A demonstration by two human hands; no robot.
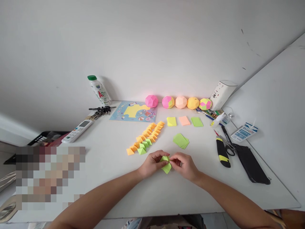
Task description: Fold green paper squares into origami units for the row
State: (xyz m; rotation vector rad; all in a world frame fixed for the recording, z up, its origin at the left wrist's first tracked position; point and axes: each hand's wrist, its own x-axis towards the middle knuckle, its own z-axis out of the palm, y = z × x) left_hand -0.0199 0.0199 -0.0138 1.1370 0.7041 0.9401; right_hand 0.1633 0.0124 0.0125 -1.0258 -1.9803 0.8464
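A partly folded green paper square (166,168) is pinched between both my hands over the front of the white table. My left hand (153,163) grips its left side with thumb and fingers, while my right hand (184,164) pinches its right edge. Just beyond lies a fanned stack of green paper squares (181,140). To the left, folded orange paper units (143,136) run in slanting rows, and several folded green paper units (142,150) sit at the near end of them.
Behind stand several faceted paper balls (151,101) by the wall. Yellow (171,121), peach (184,120) and green paper stacks (196,121) lie before them. A utility knife (223,152), scissors (230,150) and black pouch (252,163) are at right; a remote (77,131) and bottle (99,90) at left.
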